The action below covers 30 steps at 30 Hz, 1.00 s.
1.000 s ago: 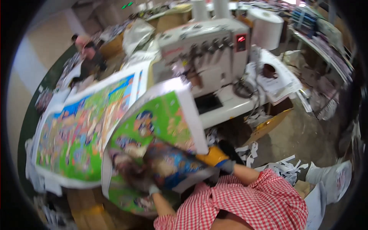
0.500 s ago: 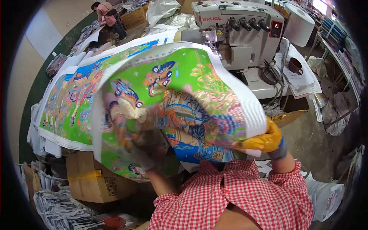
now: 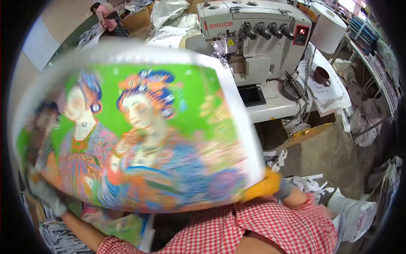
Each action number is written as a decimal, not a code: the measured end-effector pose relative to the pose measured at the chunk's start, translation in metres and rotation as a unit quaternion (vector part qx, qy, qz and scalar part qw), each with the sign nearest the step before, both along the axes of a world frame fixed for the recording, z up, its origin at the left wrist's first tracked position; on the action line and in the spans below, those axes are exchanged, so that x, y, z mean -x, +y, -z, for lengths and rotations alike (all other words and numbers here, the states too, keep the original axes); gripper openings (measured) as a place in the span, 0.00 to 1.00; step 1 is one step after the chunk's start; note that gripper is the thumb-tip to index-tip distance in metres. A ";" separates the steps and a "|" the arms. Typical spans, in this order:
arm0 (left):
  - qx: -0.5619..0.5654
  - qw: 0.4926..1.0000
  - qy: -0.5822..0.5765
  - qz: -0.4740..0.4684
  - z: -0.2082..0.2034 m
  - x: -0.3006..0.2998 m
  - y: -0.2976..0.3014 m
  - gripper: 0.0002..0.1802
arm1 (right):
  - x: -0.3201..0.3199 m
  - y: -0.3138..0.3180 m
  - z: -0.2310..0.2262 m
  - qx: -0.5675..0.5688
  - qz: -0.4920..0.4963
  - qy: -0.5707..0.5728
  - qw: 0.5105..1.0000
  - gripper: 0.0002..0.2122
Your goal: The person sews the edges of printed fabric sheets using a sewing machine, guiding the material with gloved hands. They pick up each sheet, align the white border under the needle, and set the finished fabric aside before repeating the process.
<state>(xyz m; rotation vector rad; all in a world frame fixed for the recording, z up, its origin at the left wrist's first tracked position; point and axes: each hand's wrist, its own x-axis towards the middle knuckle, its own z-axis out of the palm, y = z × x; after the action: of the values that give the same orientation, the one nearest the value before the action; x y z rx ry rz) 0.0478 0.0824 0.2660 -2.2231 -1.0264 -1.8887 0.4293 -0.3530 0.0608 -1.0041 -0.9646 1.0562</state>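
Observation:
A large printed fabric sheet [image 3: 182, 165] with a white border is spread in the air before me, blurred by motion. Colourful figures on a green ground cover it. My right hand [image 3: 264, 186], in a yellow-coated glove, grips its lower right edge. At its lower left edge my left hand [image 3: 48, 197], in a grey glove, has hold of it; the fingers are smeared and partly hidden. Beyond the sheet stands a white overlock sewing machine [image 3: 262, 55]. Below the sheet, part of another green printed piece [image 3: 127, 228] shows.
Right of the machine are a large white thread cone [image 3: 327, 27] and a brown mug [image 3: 321, 76] on papers. A white wrapped roll [image 3: 355, 213] and fabric scraps lie at lower right. Bundled strips [image 3: 63, 237] lie at lower left. Another person [image 3: 109, 19] bends at the far left.
The sheet has opened out from its folds, showing the figures. My left hand has swung far left with its edge. My right hand has moved a little left and down.

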 end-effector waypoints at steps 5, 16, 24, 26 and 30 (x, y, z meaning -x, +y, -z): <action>0.155 0.858 0.419 -0.254 0.128 -0.072 0.014 0.18 | 0.007 0.042 0.017 0.079 -0.042 0.037 0.995 0.20; 0.078 0.943 0.257 -0.194 0.108 -0.065 0.037 0.20 | -0.013 0.034 -0.009 -0.077 -0.039 -0.209 0.974 0.14; 0.023 0.941 0.289 -0.172 0.113 -0.131 0.108 0.21 | -0.060 0.077 -0.009 -0.012 0.019 -0.172 0.985 0.16; 0.114 0.919 0.295 -0.236 0.114 -0.157 0.125 0.21 | -0.080 0.095 -0.023 -0.046 0.025 -0.188 0.981 0.14; 0.078 0.912 0.322 -0.240 0.109 -0.212 0.151 0.20 | -0.102 0.121 -0.021 -0.040 0.062 -0.119 0.990 0.09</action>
<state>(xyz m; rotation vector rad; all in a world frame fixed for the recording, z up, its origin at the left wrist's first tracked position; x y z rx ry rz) 0.2597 0.2339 0.1567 -2.1416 -1.4244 -0.8134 0.5309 -0.2321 0.0819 -1.1245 -1.1141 0.8011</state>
